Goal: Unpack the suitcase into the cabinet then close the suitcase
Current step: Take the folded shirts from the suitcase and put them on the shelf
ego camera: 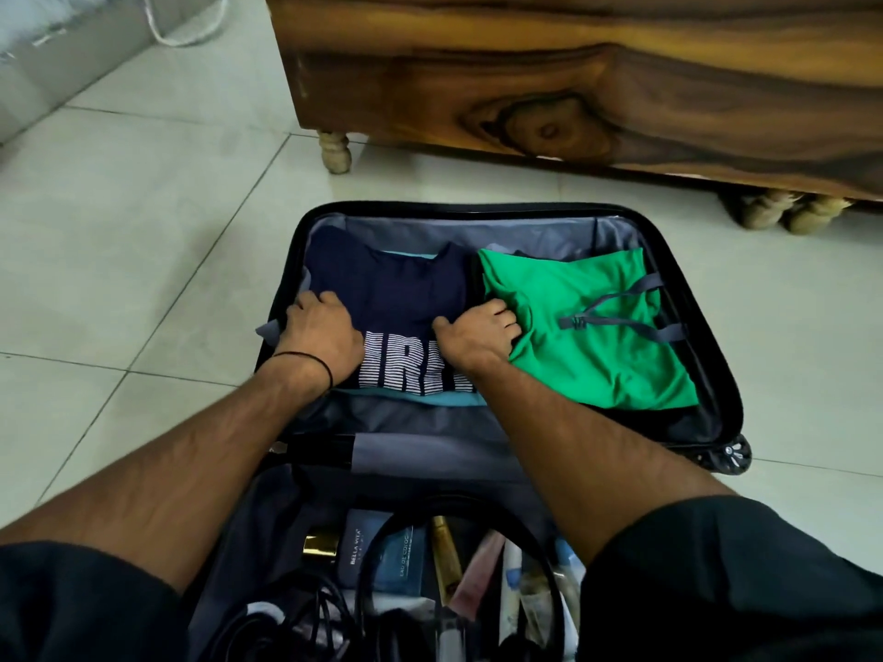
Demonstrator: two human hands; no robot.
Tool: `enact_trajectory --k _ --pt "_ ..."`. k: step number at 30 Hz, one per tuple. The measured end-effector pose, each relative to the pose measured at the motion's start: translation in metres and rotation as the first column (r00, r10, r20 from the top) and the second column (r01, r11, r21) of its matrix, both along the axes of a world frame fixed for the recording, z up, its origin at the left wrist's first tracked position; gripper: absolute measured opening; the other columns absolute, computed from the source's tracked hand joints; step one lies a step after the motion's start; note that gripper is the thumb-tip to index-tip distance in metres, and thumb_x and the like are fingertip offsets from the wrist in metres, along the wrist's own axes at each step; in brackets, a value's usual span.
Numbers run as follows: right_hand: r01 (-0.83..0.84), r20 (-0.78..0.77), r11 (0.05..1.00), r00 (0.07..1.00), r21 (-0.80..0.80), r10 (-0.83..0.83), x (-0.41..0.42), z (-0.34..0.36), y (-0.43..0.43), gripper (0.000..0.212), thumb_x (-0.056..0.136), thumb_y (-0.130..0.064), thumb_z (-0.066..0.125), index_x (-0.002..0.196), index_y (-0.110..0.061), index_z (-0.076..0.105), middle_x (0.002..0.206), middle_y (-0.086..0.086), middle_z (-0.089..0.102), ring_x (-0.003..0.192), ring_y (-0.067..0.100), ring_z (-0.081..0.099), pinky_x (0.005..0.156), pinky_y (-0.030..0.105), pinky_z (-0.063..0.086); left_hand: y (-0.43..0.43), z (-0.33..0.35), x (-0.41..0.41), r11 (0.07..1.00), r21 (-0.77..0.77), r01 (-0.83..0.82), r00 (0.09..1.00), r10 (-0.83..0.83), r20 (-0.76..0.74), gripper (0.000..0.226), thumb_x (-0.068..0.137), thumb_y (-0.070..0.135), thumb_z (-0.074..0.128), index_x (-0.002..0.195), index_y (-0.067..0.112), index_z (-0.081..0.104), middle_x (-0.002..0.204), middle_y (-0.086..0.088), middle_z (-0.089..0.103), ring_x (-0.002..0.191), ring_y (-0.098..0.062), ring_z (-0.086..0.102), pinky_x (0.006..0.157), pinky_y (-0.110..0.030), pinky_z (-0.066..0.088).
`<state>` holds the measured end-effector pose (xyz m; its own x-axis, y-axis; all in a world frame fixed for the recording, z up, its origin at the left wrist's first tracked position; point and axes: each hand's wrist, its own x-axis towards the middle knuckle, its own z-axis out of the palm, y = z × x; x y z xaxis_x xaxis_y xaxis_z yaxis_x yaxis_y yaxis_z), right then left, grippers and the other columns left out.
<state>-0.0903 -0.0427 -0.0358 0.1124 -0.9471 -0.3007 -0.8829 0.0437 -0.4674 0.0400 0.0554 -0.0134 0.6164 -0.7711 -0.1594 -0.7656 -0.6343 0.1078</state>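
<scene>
Left grip (pixel 325 333), right grip (pixel 478 329) clutch navy shirt (pixel 406 289) — in suitcase (pixel 454 206) (green shirt (pixel 597 370) beside).

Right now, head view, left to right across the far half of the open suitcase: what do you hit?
left hand → navy shirt → right hand → green shirt → suitcase wheel

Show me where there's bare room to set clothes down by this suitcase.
Bare floor lies left of the suitcase, in the strip between it and the cabinet, and to its right. Inside, only a lining strip nearside of the shirts is free. The navy shirt and green shirt fill the far half; boxes and cables crowd the near half.
</scene>
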Motion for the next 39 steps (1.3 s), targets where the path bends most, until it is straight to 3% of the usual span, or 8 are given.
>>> enact_trajectory --k 7,10,19,25,29,32,35,39 --pt "-0.321 -0.266 0.833 0.939 -0.451 0.219 0.012 -0.011 0.036 0.043 0.086 -0.019 0.051 0.125 -0.001 0.056 0.129 0.017 0.052 0.115 0.034 0.05 0.093 0.043 0.043 0.004 -0.001 0.004 0.998 -0.02 0.066 0.998 -0.066 -0.016 0.043 0.095 0.023 0.05 0.125 -0.006 0.041 0.132 -0.031 0.044 0.118 -0.046 0.046 0.096 -0.046 0.039" --pt "-0.37 -0.118 0.913 0.928 -0.172 0.354 0.017 -0.015 0.029 0.042 0.093 -0.018 0.048 0.127 0.006 0.047 0.134 0.022 0.045 0.12 0.037 0.044 0.1 0.042 0.038 0.006 -0.003 0.004 0.996 -0.04 0.074 0.997 -0.074 -0.013 0.043 0.094 0.024 0.052 0.124 -0.005 0.042 0.131 -0.03 0.044 0.116 -0.046 0.047 0.096 -0.047 0.04" --pt "-0.001 0.025 0.996 1.0 0.09 -0.001 0.02 -0.01 0.009 0.094 0.096 -0.044 0.052 0.15 0.014 0.0 0.159 0.03 0.007 0.148 0.042 0.013 0.119 0.042 0.017 0.002 -0.003 0.008 0.997 -0.049 0.054 0.996 -0.057 -0.061 0.044 0.094 0.024 0.053 0.124 -0.005 0.039 0.132 -0.03 0.043 0.117 -0.045 0.046 0.094 -0.047 0.041" --pt "0.128 0.143 0.979 0.978 0.157 -0.151 0.028 -0.005 -0.012 0.098 0.085 -0.056 0.067 0.144 0.009 0.023 0.151 0.024 0.033 0.14 0.037 0.035 0.111 0.04 0.034 0.0 -0.003 0.013 0.998 -0.037 0.055 0.993 -0.058 -0.1 0.044 0.091 0.023 0.054 0.123 -0.003 0.04 0.131 -0.028 0.044 0.116 -0.046 0.048 0.092 -0.045 0.043" --pt "0.301 0.461 0.886 0.768 0.353 -0.445 0.026 -0.003 -0.023 0.098 0.067 -0.048 0.086 0.136 0.007 0.043 0.131 0.017 0.06 0.117 0.034 0.061 0.097 0.039 0.053 0.001 0.0 0.011 0.999 -0.033 0.04 0.993 -0.043 -0.109 0.046 0.09 0.023 0.055 0.126 -0.003 0.04 0.132 -0.028 0.044 0.117 -0.045 0.049 0.094 -0.044 0.042" --pt "0.11 0.6 0.787 0.587 0.607 -0.544 0.024 -0.006 -0.03 0.079 0.051 -0.034 0.095 0.118 -0.002 0.067 0.112 0.017 0.073 0.091 0.033 0.073 0.081 0.049 0.061 0.002 0.003 0.009 0.999 -0.038 0.036 0.992 -0.04 -0.121 0.046 0.09 0.022 0.055 0.125 -0.002 0.04 0.133 -0.027 0.045 0.117 -0.044 0.05 0.094 -0.044 0.042" --pt "-0.059 0.701 0.785 0.494 0.617 -0.514 0.024 0.011 -0.018 0.056 0.063 -0.019 0.092 0.112 -0.001 0.071 0.101 0.018 0.075 0.09 0.032 0.074 0.08 0.051 0.061 0.0 0.006 0.011 0.999 -0.031 0.029 0.99 -0.033 -0.14 0.047 0.089 0.023 0.057 0.126 -0.002 0.041 0.135 -0.026 0.045 0.118 -0.044 0.051 0.095 -0.043 0.042" --pt "-0.015 0.737 0.852 0.51 0.523 -0.444 0.033 -0.005 -0.014 0.083 0.029 -0.022 0.091 0.107 -0.007 0.068 0.101 0.015 0.075 0.088 0.033 0.073 0.079 0.05 0.061 -0.003 0.009 0.01 1.0 -0.01 -0.005 0.983 0.003 -0.186 0.054 0.087 0.026 0.06 0.129 -0.001 0.04 0.137 -0.025 0.044 0.121 -0.043 0.049 0.098 -0.042 0.041"
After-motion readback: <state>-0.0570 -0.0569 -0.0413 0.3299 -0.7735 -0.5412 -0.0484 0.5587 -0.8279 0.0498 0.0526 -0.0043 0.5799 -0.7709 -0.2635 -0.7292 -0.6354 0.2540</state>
